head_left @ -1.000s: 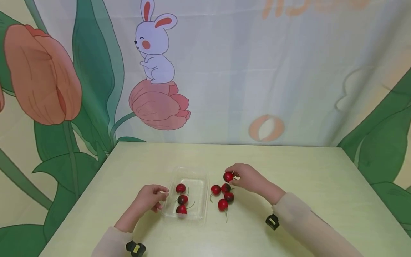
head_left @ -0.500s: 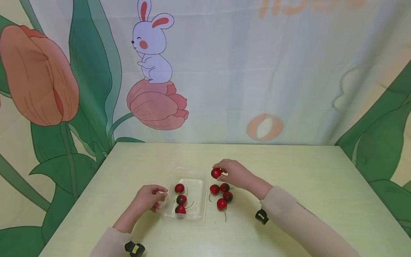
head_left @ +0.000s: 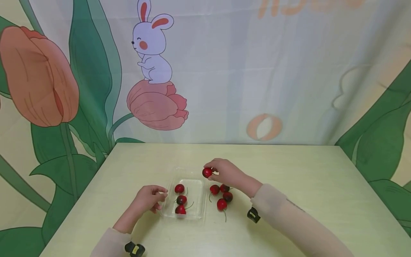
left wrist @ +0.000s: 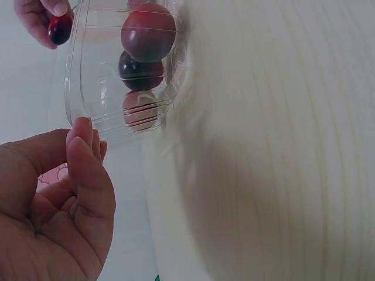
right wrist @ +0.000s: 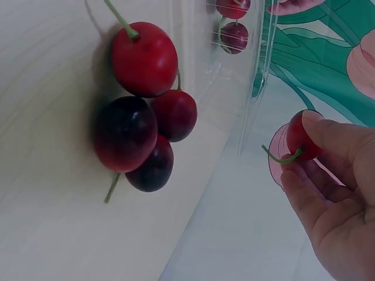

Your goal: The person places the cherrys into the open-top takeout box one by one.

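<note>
Table point(head_left: 231, 235): pale, beneath everything on my head feed.
Clear box point(head_left: 196, 194): long axis 12 to 6, at 7 o'clock from my right-hand grip.
Right hand point(head_left: 226, 173): pinching a cherry near the box's 1 o'clock corner.
Left hand point(head_left: 147, 198): fingertips at its 9 o'clock rim; pinching, I can't tell.
Held cherry point(right wrist: 300, 137): glossy red shading near-black.
Stem point(right wrist: 286, 158): green, curved, towards 9 o'clock on my right-wrist feed.
</note>
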The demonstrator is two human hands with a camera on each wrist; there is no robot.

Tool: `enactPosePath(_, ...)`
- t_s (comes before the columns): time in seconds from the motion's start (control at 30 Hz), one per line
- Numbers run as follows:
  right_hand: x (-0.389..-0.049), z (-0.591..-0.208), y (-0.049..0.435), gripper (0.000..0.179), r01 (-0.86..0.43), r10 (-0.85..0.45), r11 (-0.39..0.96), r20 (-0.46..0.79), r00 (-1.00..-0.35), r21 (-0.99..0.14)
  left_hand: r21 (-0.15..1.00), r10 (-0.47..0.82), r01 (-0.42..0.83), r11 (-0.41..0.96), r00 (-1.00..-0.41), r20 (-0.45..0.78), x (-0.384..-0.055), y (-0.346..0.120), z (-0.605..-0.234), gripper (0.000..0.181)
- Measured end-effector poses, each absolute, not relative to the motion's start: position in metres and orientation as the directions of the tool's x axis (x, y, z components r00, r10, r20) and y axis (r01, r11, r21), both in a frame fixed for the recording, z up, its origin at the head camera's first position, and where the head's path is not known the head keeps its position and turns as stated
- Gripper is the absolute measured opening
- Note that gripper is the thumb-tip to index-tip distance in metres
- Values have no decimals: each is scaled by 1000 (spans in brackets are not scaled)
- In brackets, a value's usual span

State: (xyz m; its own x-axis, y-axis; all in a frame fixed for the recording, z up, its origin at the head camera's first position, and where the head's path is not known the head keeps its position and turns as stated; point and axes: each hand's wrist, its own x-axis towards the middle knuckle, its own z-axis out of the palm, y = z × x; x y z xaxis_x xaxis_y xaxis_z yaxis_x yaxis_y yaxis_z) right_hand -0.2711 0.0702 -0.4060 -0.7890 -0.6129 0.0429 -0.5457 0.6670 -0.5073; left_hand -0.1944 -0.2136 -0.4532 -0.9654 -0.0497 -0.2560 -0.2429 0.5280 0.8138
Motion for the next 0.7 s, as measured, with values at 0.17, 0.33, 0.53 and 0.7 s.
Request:
enactPosePath(0.17, -272, -403, 62, 40, -519, -600, 671, 24, -799, -530, 810, -51, -245, 533, -965, -258, -195, -213, -453, 26)
enactPosePath(0.33, -273, -401, 53, 40, -517, -603, 674, 11, -797, -527, 807, -50, -244, 538, -965, -258, -195, -213, -453, 26)
enactPosePath(0.53, -271, -398, 47, 41, -528, -616, 661, 16, -787, -532, 809, -47, -240, 536, -966, -255, -194, -213, -453, 26)
enactPosePath(0.7, -272, -399, 41, 40, -521, -617, 653, 13, -787, -551, 810, -47, -239, 535, -966, -255, -195, -213, -453, 26)
